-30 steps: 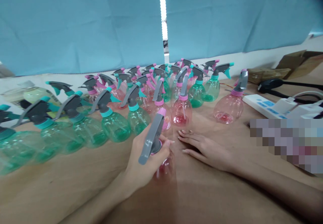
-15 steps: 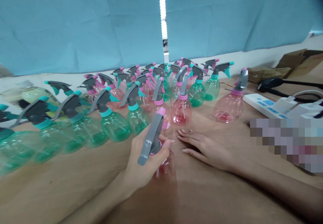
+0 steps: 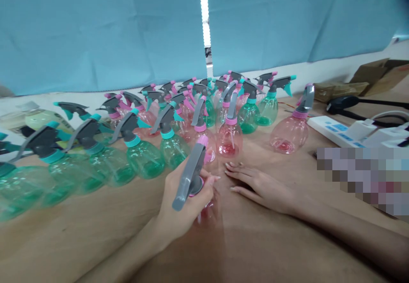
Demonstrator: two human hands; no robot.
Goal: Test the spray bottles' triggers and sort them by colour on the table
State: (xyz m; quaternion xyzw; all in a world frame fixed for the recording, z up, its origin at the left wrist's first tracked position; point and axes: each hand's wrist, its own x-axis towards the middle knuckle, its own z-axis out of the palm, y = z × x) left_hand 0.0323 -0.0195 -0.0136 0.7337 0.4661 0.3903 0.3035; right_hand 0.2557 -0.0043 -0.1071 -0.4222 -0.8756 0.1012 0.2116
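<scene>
"What's under everything?"
"A wooden table (image 3: 255, 249), green spray bottles (image 3: 145, 159) along its left."
"Hands?"
"The right hand (image 3: 266, 189) lies loosely spread there, holding nothing; the left hand (image 3: 174, 206) curls round a pink spray bottle (image 3: 191, 176) (grey head uppermost), front and centre."

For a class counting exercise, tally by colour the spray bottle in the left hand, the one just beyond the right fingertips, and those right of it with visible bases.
Pink spray bottles: 3
Green spray bottles: 2
Total: 5
</scene>
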